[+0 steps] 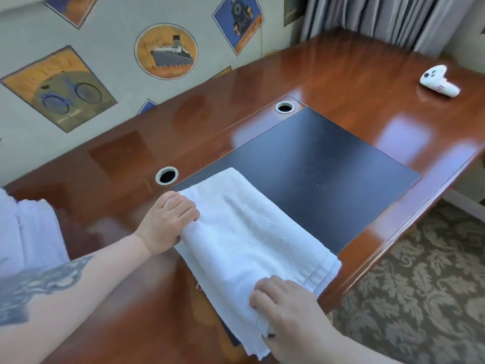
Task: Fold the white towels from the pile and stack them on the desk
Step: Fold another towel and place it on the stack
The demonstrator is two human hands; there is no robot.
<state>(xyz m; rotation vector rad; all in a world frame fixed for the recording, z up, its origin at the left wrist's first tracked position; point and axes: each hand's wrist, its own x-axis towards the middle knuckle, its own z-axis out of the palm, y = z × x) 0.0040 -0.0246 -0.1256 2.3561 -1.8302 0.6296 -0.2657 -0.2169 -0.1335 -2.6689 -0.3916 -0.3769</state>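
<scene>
The white towel (pixel 244 240) lies folded in a long strip across the near left part of the black desk pad (pixel 328 166), one end hanging toward you over the wooden desk (pixel 354 82). Your left hand (pixel 165 222) grips its far left edge, fingers curled over the fold; your right hand (pixel 286 311) pinches the near end. More white towels (pixel 29 232) sit at the desk's left edge. A white controller (pixel 439 81) rests far right.
</scene>
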